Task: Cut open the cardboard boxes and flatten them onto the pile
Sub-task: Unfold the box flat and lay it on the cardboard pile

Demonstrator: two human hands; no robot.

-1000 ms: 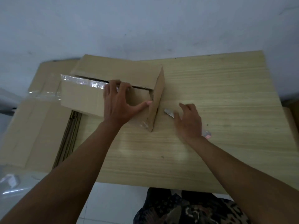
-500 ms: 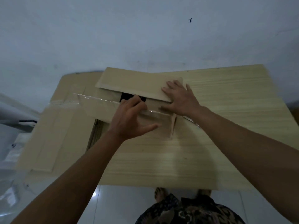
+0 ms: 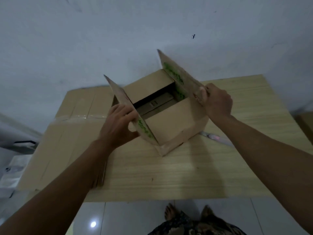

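A brown cardboard box [image 3: 171, 128] stands upright on the wooden table [image 3: 169, 175], its top open. Two long flaps with green print stick up on either side. My left hand [image 3: 118, 122] grips the left flap [image 3: 125, 106] near its lower end. My right hand [image 3: 215, 100] grips the near end of the right flap [image 3: 179, 73]. The two short flaps lie folded inward over a dark opening. A pile of flattened cardboard [image 3: 67, 138] lies to the left, partly under my left arm. A knife [image 3: 216, 137] with a pale handle lies on the table just right of the box.
A plain grey wall rises behind the table. Pale floor tiles [image 3: 127, 217] and the person's bare feet show below the near table edge. Another cardboard piece [image 3: 306, 124] sits at the far right edge. Grey objects lie at the far left.
The box has been stood upright and its top flaps pulled apart. Both hands moved from pressing on the lying box to holding one raised flap each.
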